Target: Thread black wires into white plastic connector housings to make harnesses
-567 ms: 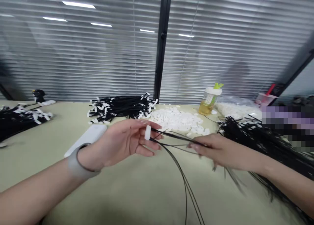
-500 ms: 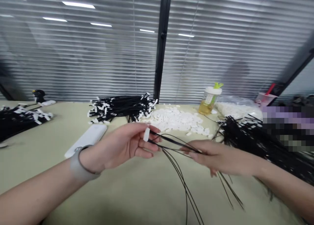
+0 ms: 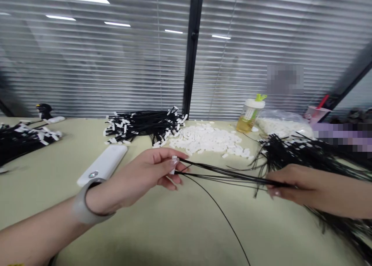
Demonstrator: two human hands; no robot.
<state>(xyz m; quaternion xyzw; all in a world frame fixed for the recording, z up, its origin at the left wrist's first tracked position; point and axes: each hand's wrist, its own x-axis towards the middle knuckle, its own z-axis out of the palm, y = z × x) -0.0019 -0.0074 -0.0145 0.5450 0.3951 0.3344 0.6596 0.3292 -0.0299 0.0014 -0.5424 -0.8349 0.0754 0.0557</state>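
My left hand point(image 3: 157, 167) is closed, thumb and fingers pinching a small white plastic clip point(image 3: 172, 170). Black cords point(image 3: 221, 172) run from that clip to the right, in an upper and a lower strand. My right hand point(image 3: 293, 186) is wrapped round the same cords farther along and holds them stretched. One loose cord point(image 3: 225, 215) hangs away in a curve toward the table's front. Behind the hands lies a heap of white plastic pieces point(image 3: 206, 138).
A pile of black cords with white ends point(image 3: 142, 124) lies at the back, another bundle point(image 3: 26, 138) at left. Loose cords point(image 3: 290, 153) spread at right. A white oblong case point(image 3: 103, 165) is beside my left wrist. A drink bottle point(image 3: 247, 117), a plastic bag point(image 3: 285, 122) and a pink cup point(image 3: 316, 114) stand behind.
My right hand has slid right along the cords, drawing most of them straight. My left thumb has come down onto the white clip. Fewer cords dangle in front.
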